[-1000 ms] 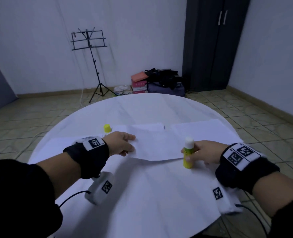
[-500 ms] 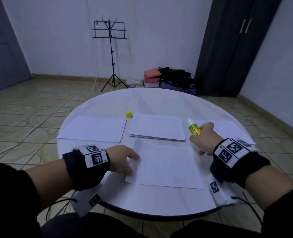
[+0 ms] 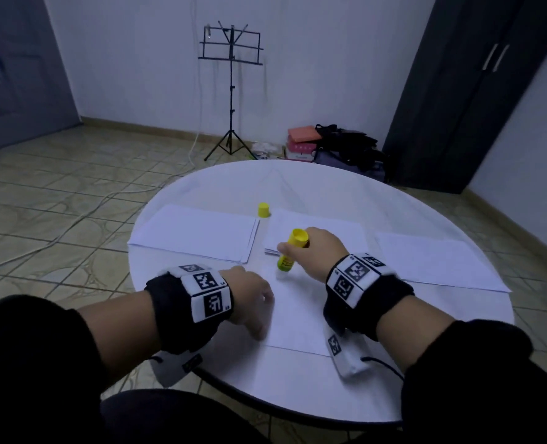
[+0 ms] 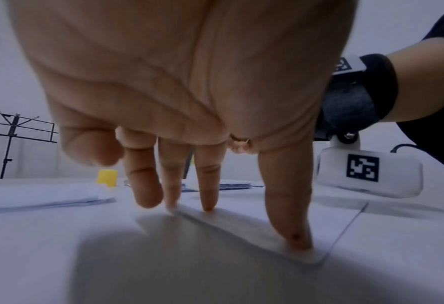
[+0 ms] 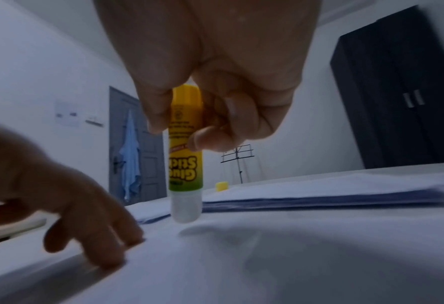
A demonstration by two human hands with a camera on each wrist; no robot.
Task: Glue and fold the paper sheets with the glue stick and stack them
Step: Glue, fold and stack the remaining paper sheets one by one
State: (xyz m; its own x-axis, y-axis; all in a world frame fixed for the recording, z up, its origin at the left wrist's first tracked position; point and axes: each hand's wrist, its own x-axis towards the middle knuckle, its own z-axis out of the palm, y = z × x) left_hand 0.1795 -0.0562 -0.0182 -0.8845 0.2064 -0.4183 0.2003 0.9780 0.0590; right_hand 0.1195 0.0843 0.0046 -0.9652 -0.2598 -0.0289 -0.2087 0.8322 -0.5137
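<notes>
Head view shows the glue stick [image 3: 287, 255] held tip-down, its clear end just above the single paper sheet [image 3: 297, 315] at 6 o'clock on the bench [image 3: 329, 187]. The right hand [image 3: 313, 251] is clamped round its barrel; the left hand [image 3: 249, 299] has straight fingers [image 4: 207, 185] pressing the sheet's left edge flat. Gluing looks about to begin. Next, the tip must touch and stroke across while the sheet is kept pinned. Its yellow cap [image 3: 264, 209] stands at 12 o'clock, between two paper stacks [image 3: 198, 232].

Dark wardrobe [image 3: 477, 91], white walls [image 3: 137, 59], tiled floor [image 3: 57, 187].
</notes>
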